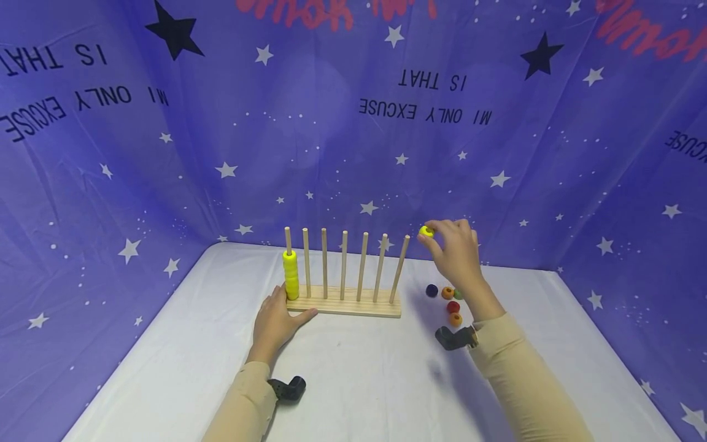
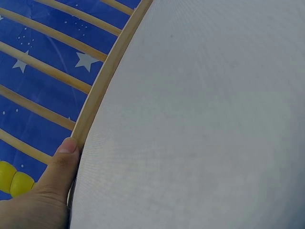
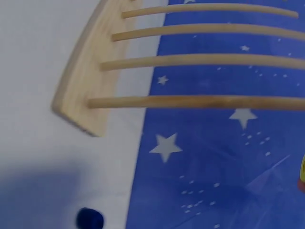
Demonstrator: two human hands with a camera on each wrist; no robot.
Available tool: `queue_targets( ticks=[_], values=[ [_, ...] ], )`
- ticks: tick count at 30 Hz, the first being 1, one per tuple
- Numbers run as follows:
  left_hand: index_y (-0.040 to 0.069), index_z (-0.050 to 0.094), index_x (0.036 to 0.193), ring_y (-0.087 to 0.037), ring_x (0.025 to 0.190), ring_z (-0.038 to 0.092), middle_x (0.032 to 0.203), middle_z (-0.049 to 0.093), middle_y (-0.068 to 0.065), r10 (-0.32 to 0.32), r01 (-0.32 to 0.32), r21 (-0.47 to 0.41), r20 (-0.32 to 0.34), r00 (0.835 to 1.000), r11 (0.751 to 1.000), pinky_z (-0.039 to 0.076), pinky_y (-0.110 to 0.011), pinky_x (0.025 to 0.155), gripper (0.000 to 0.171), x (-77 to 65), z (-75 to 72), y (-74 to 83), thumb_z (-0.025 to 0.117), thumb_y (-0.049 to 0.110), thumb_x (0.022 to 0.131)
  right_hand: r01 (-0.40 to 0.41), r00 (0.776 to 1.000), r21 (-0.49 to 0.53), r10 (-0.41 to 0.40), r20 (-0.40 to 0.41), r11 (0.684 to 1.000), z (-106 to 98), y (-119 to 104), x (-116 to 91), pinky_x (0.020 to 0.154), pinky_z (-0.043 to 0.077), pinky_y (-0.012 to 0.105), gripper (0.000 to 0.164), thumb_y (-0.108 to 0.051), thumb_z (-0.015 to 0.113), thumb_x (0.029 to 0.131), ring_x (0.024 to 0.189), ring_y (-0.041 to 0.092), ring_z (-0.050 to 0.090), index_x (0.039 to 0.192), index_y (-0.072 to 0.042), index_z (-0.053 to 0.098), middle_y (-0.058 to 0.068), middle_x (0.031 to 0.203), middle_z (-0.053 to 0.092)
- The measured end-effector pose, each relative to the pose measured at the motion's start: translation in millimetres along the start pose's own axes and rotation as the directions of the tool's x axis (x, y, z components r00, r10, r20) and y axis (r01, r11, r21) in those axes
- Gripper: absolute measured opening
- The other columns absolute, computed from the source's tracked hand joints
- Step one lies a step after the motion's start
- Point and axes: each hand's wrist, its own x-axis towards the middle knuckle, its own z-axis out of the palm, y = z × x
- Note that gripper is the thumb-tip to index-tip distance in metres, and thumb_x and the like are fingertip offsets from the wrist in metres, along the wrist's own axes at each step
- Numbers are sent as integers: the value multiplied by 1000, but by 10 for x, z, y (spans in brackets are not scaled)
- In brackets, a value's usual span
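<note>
A wooden peg stand [image 1: 343, 307] with a row of upright pegs stands on the white cloth. Yellow beads [image 1: 291, 276] are stacked on its leftmost peg; the other pegs are bare. My left hand [image 1: 274, 322] grips the left end of the base, its thumb [image 2: 66, 155] along the front edge and its other fingers by the left end. Between thumb and fingers, my right hand [image 1: 457, 248] pinches one yellow bead [image 1: 426, 231], raised just right of the rightmost peg's tip. In the right wrist view only a sliver of that bead shows at the right edge.
Right of the stand, below my right hand, lie loose beads: a dark blue one [image 1: 432, 290], a red one [image 1: 453, 307], two orange ones [image 1: 455, 319] and a partly hidden green one [image 1: 458, 294]. A blue star-patterned cloth [image 1: 342, 135] hangs behind and at both sides.
</note>
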Motion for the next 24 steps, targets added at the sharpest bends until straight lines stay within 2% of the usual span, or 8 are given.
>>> queue_targets(
  ticks=[13, 18, 24],
  values=[
    [6, 30, 155, -40, 149, 28, 158, 36, -21, 1, -1, -1, 1, 1000, 1000, 21, -55, 124, 108, 0, 5, -10, 73, 66, 77, 96, 995, 39, -95, -33, 995, -154, -390, 214, 91, 36, 49, 36, -34, 69, 93, 108, 30, 50, 119, -9, 69, 9, 117, 71],
    [7, 30, 155, -40, 149, 28, 158, 36, -21, -1, 1, -5, 0, 1000, 1000, 21, -56, 124, 107, -6, 3, -7, 74, 65, 77, 132, 991, 51, -131, -22, 990, -107, -572, 280, 93, 37, 49, 36, -34, 69, 92, 106, 29, 50, 119, -10, 69, 7, 116, 71],
    [7, 29, 155, -39, 150, 27, 158, 36, -21, -2, 2, -6, -1, 1000, 1000, 20, -55, 124, 107, -5, 9, -8, 75, 64, 77, 168, 986, 55, -168, 0, 984, 8, -835, 328, 88, 39, 45, 36, -38, 68, 92, 104, 26, 51, 118, -13, 70, 4, 117, 72]
  ],
)
